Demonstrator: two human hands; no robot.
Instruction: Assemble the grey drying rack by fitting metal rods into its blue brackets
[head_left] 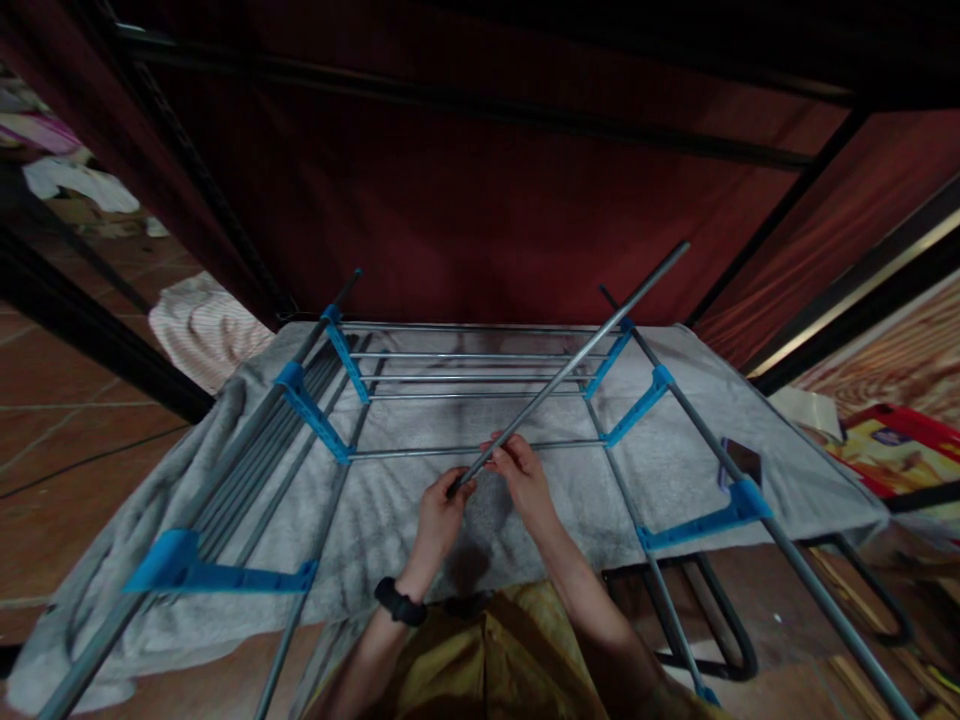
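A person in mustard clothes (pixel 484 655), a black watch (pixel 400 602) on the left wrist, works a metal rod (pixel 559 378) with both bare hands above a gray blanket (pixel 739 385). The left hand (pixel 441 510) has its grip closed around the rod's lower end; the right hand (pixel 521 468), just beside it, pinches the rod a little higher between thumb and fingers. The rod slants up and away to the right, over a rack (pixel 480 451) of gray tubes joined by blue brackets (pixel 705 518), which spans both sides of the person. A bundle of tubes (pixel 259 455) lies at left; a phone (pixel 741 460) rests on the blanket at right, near a bracket. Beyond the rack's far crossbars hangs a dark red cloth (pixel 487 200).
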